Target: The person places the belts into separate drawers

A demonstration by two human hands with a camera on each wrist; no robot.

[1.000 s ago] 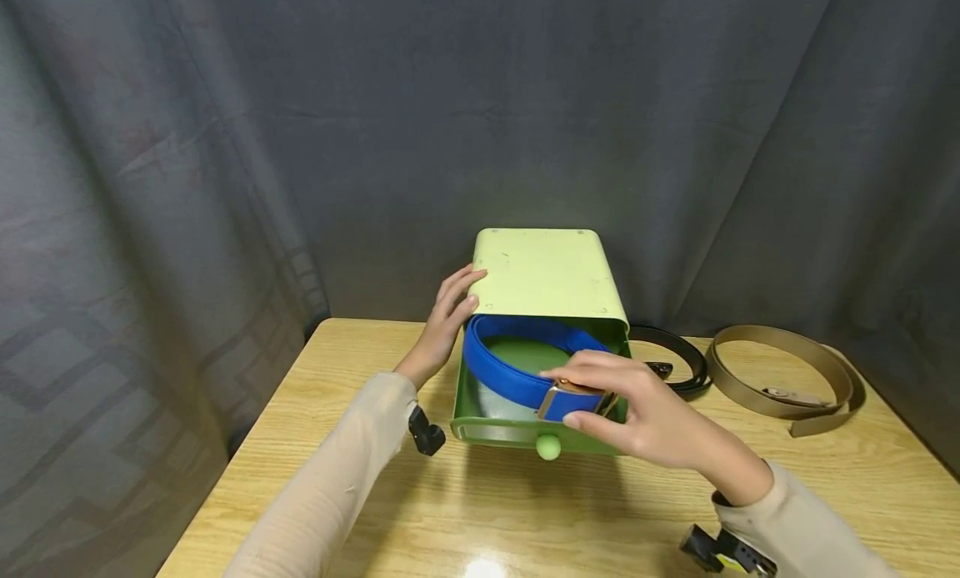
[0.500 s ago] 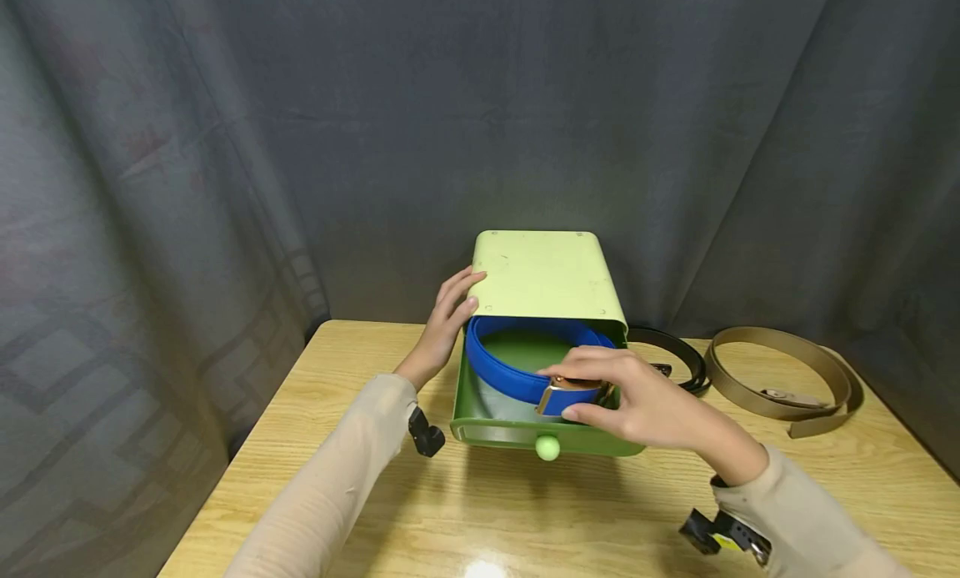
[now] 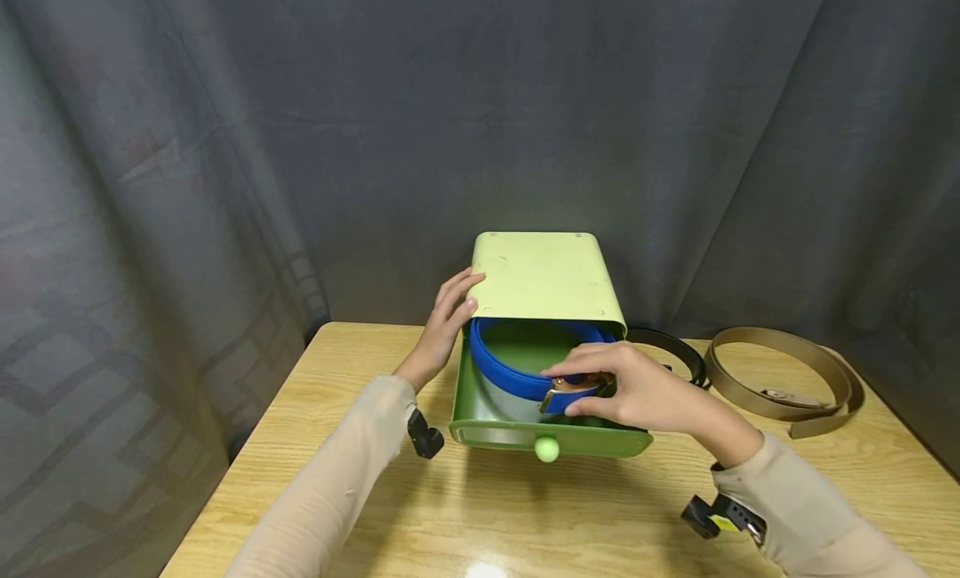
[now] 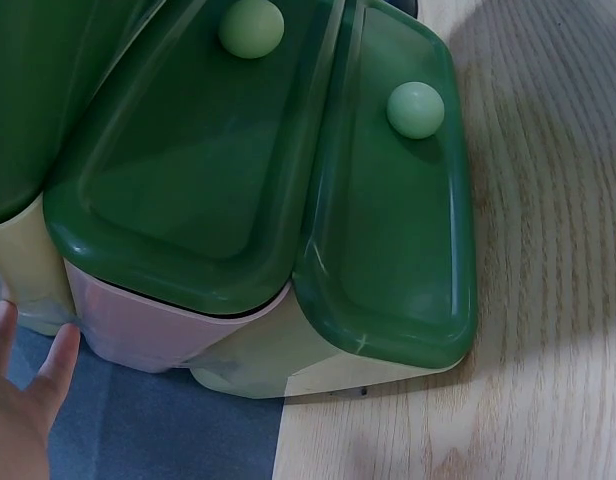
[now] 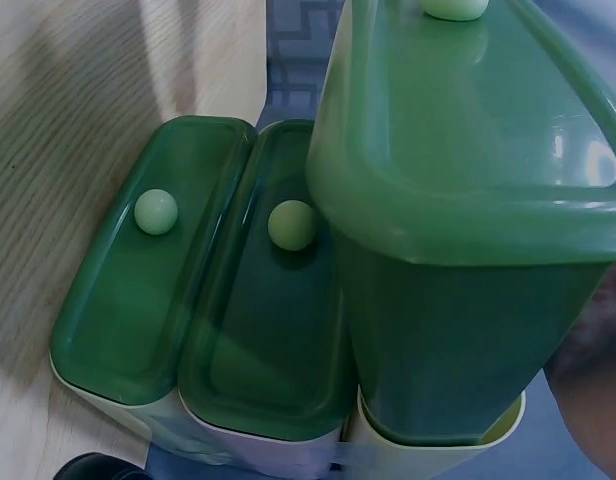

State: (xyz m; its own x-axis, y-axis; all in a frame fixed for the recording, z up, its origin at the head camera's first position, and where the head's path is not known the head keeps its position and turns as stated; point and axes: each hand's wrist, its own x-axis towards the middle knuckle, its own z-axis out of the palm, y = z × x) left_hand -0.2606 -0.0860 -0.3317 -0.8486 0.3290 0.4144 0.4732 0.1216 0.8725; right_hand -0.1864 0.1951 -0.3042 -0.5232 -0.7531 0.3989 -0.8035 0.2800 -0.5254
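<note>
Blue belt (image 3: 510,376) sits coiled in the pulled-out top drawer (image 3: 480,411) of a small green drawer cabinet (image 3: 543,273) at the back of the wooden worktop (image 3: 525,520). Right hand (image 3: 637,390) reaches into the drawer from the right, grip clenched on the metal buckle (image 3: 564,388), thumb and fingers pinching it at the front of the coil. Left hand (image 3: 442,328) rests flat against the cabinet's left side, fingers straight, grip released, bracing the box. Judged from looks: belt is light, flexible but springy, smooth-faced so a bit slick; the coil wants to unwind, so the buckle end is the firm place to take hold, or across the stacked loops to keep them together. Buckle is the only stiff, heavier part. The drawer holds only the blue belt as far as the head view shows; the coil presses near the drawer walls. Wrist views show two more drawers (image 4: 288,190) below, closed, each with a pale round knob (image 4: 415,108); contents hidden. Top drawer knob (image 3: 547,449) faces the person. Right of the cabinet on the worktop: a black belt (image 3: 678,357) partly behind the cabinet, and just beside it a tan belt (image 3: 780,378), both loosely coiled. Dark curtain (image 3: 225,144) behind.
</note>
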